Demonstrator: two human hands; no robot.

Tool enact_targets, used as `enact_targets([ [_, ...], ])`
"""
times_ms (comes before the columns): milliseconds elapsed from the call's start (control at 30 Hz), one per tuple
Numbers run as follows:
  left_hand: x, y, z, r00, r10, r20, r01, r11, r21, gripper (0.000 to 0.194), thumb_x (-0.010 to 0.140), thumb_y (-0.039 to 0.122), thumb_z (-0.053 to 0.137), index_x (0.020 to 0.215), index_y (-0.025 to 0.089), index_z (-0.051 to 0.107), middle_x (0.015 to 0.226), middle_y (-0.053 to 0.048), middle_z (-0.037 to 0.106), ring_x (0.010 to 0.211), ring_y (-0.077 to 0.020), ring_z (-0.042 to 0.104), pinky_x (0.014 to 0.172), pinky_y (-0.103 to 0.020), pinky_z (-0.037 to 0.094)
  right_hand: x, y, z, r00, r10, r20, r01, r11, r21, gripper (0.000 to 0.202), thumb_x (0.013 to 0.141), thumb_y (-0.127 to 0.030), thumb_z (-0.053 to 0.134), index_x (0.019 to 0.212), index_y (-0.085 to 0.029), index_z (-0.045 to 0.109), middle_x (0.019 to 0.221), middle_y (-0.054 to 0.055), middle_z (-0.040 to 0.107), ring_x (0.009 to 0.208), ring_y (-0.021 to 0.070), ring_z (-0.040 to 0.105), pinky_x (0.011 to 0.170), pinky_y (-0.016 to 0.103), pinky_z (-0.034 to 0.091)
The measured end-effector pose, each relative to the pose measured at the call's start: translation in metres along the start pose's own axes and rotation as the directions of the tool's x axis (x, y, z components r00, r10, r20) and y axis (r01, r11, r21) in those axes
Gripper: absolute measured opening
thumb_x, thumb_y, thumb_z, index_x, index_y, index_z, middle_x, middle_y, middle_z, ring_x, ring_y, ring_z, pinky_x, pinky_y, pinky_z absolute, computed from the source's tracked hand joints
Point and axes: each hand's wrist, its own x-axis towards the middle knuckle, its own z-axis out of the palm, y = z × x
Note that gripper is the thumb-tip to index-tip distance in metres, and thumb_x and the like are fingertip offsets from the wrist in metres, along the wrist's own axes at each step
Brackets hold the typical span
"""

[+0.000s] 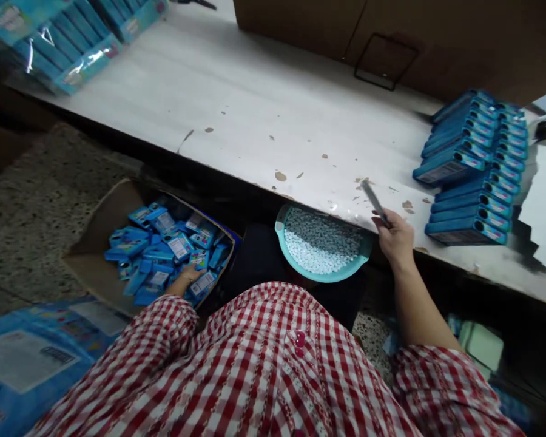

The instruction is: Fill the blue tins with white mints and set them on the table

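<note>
My left hand reaches down into an open cardboard carton full of small blue printed boxes. Its fingers are closed on one small blue box at the carton's right side, partly hidden by the pile. My right hand is at the front edge of the white table, fingers wrapped round a narrow, flat grey tool whose far end points up and left over the tabletop. Between my hands, a turquoise basin holds many small pale pellets below the table edge.
Stacked blue boxes stand in rows at the table's right. Plastic-wrapped blue packs lie at its far left. A large brown carton lines the back of the worn white table. A blue printed package is at lower left.
</note>
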Motion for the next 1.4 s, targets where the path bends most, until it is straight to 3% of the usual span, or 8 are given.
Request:
enact_targets([
  [233,0.001,-0.019,0.033,0.980,-0.194,0.047,0.198,0.973,-0.115,0.075,0.055,0.032,0.080,0.122,0.015,0.051,0.135,-0.024,0.045,0.118,-0.0369,0.051,0.090,-0.042,0.045,-0.044,-0.044,0.042,0.991,-0.086,0.105,0.086,0.996,0.007,0.040,0.082,-0.042,0.052,0.116,-0.025,0.064,0.112,0.009,0.067,0.103,0.0265,0.062,0.093,0.042,0.047],
  [467,0.028,-0.013,0.045,0.988,-0.157,0.008,0.153,0.951,-0.270,0.072,0.064,0.031,0.076,0.128,0.016,0.048,0.139,-0.023,0.038,0.122,-0.0359,0.047,0.096,-0.045,0.041,-0.084,-0.060,0.038,0.978,0.086,0.189,-0.091,0.996,0.018,0.032,0.079,-0.046,0.058,0.109,-0.040,0.066,0.097,0.006,0.071,0.095,0.0282,0.065,0.084,0.038,0.051],
  [667,0.033,-0.006,0.023,0.999,0.001,-0.036,-0.017,0.894,-0.448,0.036,0.077,0.026,0.063,0.111,0.013,0.061,0.122,-0.016,0.058,0.113,-0.0242,0.055,0.097,-0.036,0.040,-0.098,-0.051,0.043,0.969,0.126,0.210,-0.144,0.987,0.069,0.034,0.075,-0.046,0.060,0.103,-0.029,0.069,0.091,0.005,0.071,0.090,0.0289,0.066,0.085,0.046,0.051],
  [933,0.020,-0.015,-0.031,0.989,-0.124,-0.078,0.049,0.782,-0.622,0.023,0.080,0.020,0.051,0.092,0.008,0.068,0.077,-0.006,0.067,0.068,-0.0159,0.063,0.064,-0.025,0.049,-0.100,-0.037,0.067,0.948,0.085,0.307,-0.141,0.976,0.164,0.032,0.072,-0.043,0.060,0.095,-0.023,0.070,0.086,0.005,0.072,0.082,0.0246,0.067,0.079,0.040,0.052],
  [1067,-0.014,0.011,-0.059,0.994,-0.049,-0.099,-0.037,0.700,-0.714,0.022,0.081,0.023,0.050,0.090,0.010,0.066,0.066,0.000,0.062,0.051,-0.0077,0.054,0.051,-0.018,0.044,-0.104,-0.032,0.072,0.908,0.103,0.405,-0.218,0.944,0.248,0.035,0.070,-0.042,0.062,0.093,-0.018,0.070,0.079,0.006,0.071,0.062,0.0192,0.064,0.063,0.034,0.054],
  [1167,-0.045,0.049,-0.073,0.987,0.157,0.032,-0.058,0.536,-0.842,0.014,0.072,0.024,0.061,0.078,0.012,0.064,0.055,0.003,0.057,0.042,-0.0050,0.045,0.041,-0.015,0.034,-0.108,-0.048,0.077,0.857,0.135,0.497,-0.357,0.850,0.387,0.038,0.071,-0.046,0.064,0.093,-0.015,0.069,0.080,0.009,0.071,0.057,0.0168,0.062,0.052,0.030,0.052],
  [1267,-0.073,0.097,-0.073,0.876,0.395,0.278,0.125,0.370,-0.920,0.010,0.059,0.015,0.067,0.063,0.012,0.058,0.045,0.005,0.049,0.035,-0.0028,0.038,0.036,-0.014,0.026,-0.107,-0.084,0.085,0.824,0.012,0.566,-0.413,0.697,0.586,0.039,0.072,-0.045,0.067,0.098,-0.017,0.068,0.105,0.011,0.068,0.088,0.0232,0.065,0.065,0.033,0.055],
  [1400,-0.101,0.156,-0.054,0.718,0.493,0.492,0.300,0.419,-0.857,0.009,0.058,0.005,0.064,0.058,0.010,0.056,0.042,0.005,0.046,0.033,-0.0010,0.034,0.034,-0.012,0.022,-0.101,-0.120,0.092,0.816,-0.196,0.543,-0.401,0.485,0.777,0.047,0.075,-0.044,0.065,0.118,-0.026,0.062,0.136,0.006,0.051,0.123,0.0258,0.047,0.091,0.040,0.048],
])
